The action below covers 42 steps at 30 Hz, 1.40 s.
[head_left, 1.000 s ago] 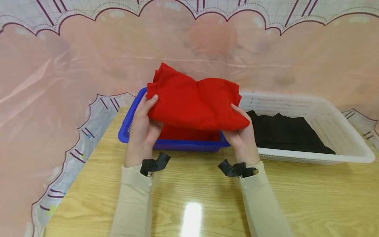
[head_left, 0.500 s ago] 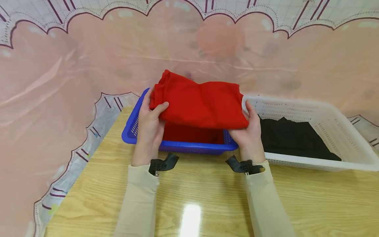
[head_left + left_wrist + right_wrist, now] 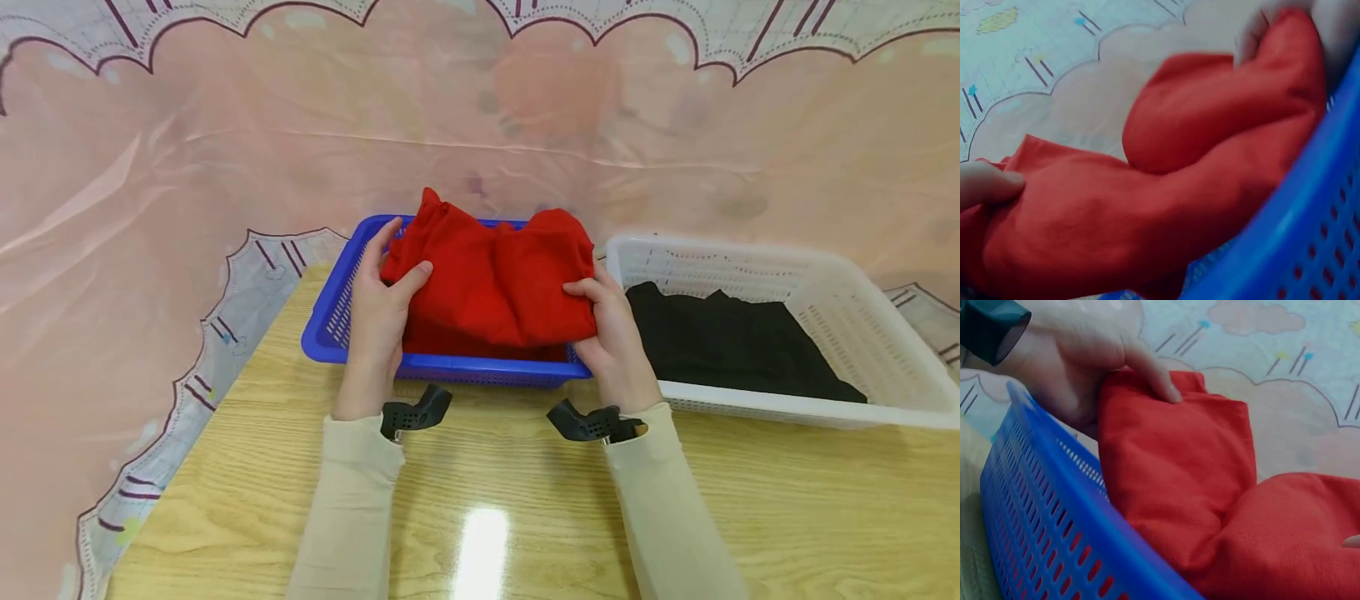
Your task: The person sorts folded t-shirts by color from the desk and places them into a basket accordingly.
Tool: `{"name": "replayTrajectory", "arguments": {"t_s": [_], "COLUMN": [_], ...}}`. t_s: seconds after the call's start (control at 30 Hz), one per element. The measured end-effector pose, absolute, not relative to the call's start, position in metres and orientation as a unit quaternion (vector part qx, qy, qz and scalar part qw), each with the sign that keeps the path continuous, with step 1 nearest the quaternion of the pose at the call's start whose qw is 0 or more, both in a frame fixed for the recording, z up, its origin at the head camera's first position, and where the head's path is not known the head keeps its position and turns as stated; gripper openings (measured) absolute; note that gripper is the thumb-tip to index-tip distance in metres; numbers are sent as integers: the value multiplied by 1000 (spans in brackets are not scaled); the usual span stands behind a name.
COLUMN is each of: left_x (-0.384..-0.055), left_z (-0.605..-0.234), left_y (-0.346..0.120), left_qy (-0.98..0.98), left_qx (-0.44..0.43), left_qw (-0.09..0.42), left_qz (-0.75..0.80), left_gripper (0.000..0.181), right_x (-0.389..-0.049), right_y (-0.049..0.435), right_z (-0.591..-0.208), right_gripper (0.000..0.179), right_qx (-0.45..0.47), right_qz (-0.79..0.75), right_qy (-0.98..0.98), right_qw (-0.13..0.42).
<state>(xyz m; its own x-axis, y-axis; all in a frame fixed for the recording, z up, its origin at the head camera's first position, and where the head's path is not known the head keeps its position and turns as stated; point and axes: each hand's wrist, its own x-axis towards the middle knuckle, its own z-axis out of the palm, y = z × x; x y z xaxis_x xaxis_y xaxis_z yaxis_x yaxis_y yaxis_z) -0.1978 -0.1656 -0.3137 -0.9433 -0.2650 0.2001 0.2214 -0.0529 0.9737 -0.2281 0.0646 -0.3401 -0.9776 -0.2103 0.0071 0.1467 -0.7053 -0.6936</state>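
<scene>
A folded red cloth (image 3: 480,283) is held up over the blue basket (image 3: 480,368), buckled along its middle. My left hand (image 3: 375,317) grips its left end, thumb on top, as the right wrist view also shows across the basket. At the other end my right hand (image 3: 617,342) pinches the cloth, its thumb pressing the near face and its other fingers mostly hidden behind. More red fabric shows inside the basket, below the held cloth. In the left wrist view the cloth (image 3: 1097,231) sags between both hands, close to the blue rim (image 3: 1272,231).
To the right stands a white basket (image 3: 795,402) with folded black cloth (image 3: 735,346) in it. Both baskets sit on a wooden table (image 3: 525,483), against a pink patterned sheet (image 3: 300,167) behind.
The cloth has come down slightly toward the basket. My right hand has moved inward, so the cloth now bunches in the middle, and its thumb has come over the near face.
</scene>
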Motion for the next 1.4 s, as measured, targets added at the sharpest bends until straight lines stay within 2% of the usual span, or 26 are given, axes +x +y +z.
{"name": "replayTrajectory", "arguments": {"t_s": [0.17, 0.33, 0.53, 0.67, 0.87, 1.13, 1.4], "left_x": [-201, -202, -204, -205, -209, -212, -214], "left_z": [-321, -325, -325, -326, -326, -323, -323], "left_y": [-175, -177, -182, -187, -190, -187, -182], "left_qy": [-740, -788, -835, -854, -862, -871, -876], "left_qx": [51, 63, 68, 91, 99, 89, 84], "left_qw": [167, 159, 211, 225, 233, 233, 229], "left_qz": [-649, -591, -504, -459, -439, -423, -416], "left_gripper": [53, 49, 38, 35, 33, 30, 29], "right_x": [-228, -228, -230, -231, -232, -231, -231], "right_y": [60, 60, 58, 55, 51, 45, 45], "right_z": [-338, -338, -338, -338, -337, -334, -333], "right_gripper": [49, 55, 56, 58, 59, 54, 60], "right_qx": [-52, -51, -38, -15, 7, -8, -20], "right_qz": [-907, -902, -891, -869, -832, -789, -748], "right_qy": [409, 419, 446, 490, 552, 614, 663], "right_qw": [88, 85, 74, 62, 48, 27, 19]}}
